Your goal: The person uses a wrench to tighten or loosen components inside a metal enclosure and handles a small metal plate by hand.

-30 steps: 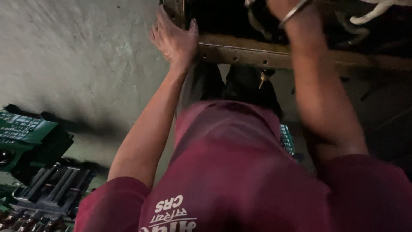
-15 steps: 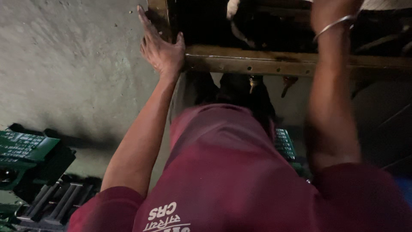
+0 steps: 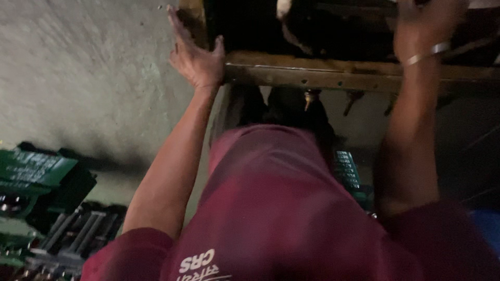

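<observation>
The head view looks down over a maroon shirt at two raised arms. The left hand lies flat and spread, fingers wide, palm pressed against the corner where the wooden frame meets the grey wall; it grips nothing. The right hand, with a metal bangle at the wrist, reaches past the frame's far edge into the dark opening above it. Motion blur and the picture's top edge hide its fingers, so I cannot tell whether it is closed on anything.

The step in hand looks like bracing against the frame with the left hand while the right hand works inside it. The next move would seem to call for a steady left palm and a reach done by feel, since little light gets into the opening.

A pale shape near the right hand is cut off and unclear. Small metal hooks hang under the frame between the arms. Below the left elbow, green cases and a row of tools lie in shadow.
</observation>
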